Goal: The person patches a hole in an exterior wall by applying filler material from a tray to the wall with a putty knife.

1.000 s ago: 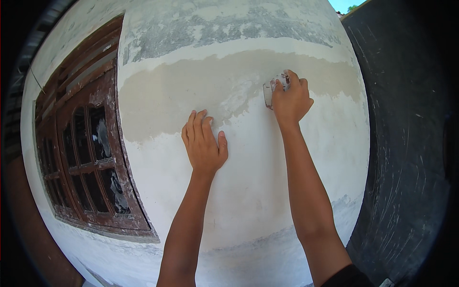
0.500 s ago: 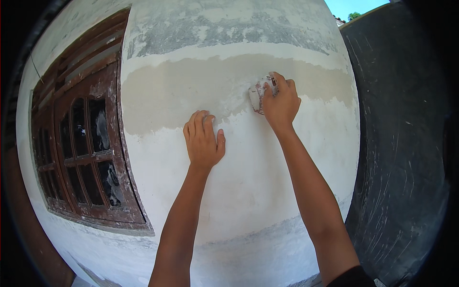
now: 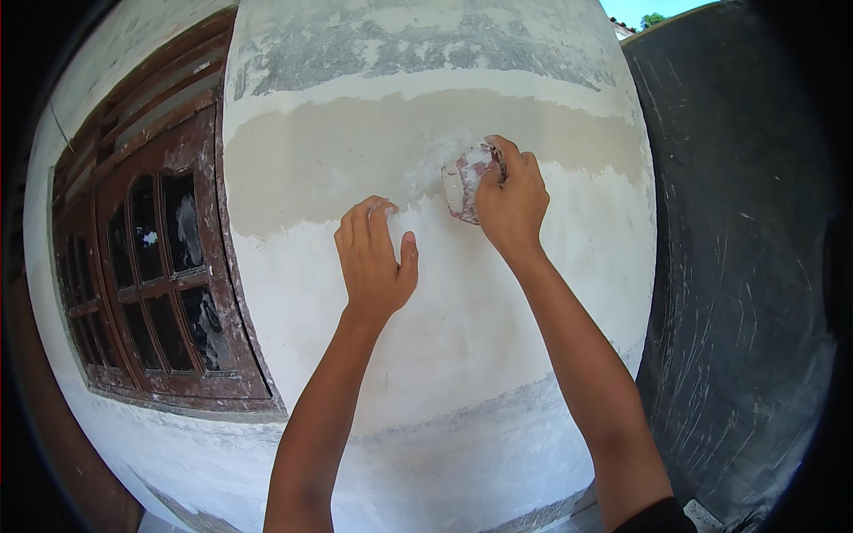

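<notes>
My right hand (image 3: 514, 197) grips a folded reddish-brown piece of what looks like sandpaper (image 3: 462, 185), crusted with white dust. Its fingers curl round the right edge, and the pad is against or just off the wall; exact contact is hard to tell. Behind it runs a beige, damp-looking band (image 3: 355, 147) across the white wall (image 3: 444, 338), with a whitish smeared patch left of the pad. Lower and to the left, my left hand (image 3: 375, 262) has its fingers stretched out and thumb apart, holding nothing. White dust marks its fingertips, which are at the wall near the band's lower edge.
On the left a brown wooden window (image 3: 164, 266) with dark panes and worn paint is set into the wall. A tall dark scratched panel (image 3: 737, 266) stands along the right side. Grey rough patches (image 3: 418, 49) mark the upper wall.
My right hand has moved a little down and left along the wall with the sandpaper, showing more of its face. My left hand stays nearly in place. The whole view has shifted slightly.
</notes>
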Demonstrator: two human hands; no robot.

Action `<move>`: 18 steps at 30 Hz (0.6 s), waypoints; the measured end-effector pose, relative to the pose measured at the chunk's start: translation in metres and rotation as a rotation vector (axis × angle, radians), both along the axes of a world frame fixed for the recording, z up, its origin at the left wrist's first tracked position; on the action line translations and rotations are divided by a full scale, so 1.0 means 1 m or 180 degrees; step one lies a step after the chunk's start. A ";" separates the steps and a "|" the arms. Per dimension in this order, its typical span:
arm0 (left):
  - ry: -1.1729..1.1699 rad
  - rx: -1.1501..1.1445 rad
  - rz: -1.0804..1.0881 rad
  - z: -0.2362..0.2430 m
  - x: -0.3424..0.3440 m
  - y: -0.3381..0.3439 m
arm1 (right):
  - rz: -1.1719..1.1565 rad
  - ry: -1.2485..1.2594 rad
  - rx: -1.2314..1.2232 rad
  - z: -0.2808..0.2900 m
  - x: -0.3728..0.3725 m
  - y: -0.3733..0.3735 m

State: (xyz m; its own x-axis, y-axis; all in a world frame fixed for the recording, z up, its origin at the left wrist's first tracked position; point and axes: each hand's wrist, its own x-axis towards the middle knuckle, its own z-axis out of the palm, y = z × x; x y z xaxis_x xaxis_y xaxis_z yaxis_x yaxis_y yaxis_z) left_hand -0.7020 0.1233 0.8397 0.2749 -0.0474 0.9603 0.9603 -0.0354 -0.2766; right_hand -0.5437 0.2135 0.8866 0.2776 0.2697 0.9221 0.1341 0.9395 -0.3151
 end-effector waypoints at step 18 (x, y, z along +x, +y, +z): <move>-0.0886 -0.0546 -0.0505 -0.084 0.092 -0.005 | 0.0662 -0.0417 -0.0070 -0.069 0.087 0.007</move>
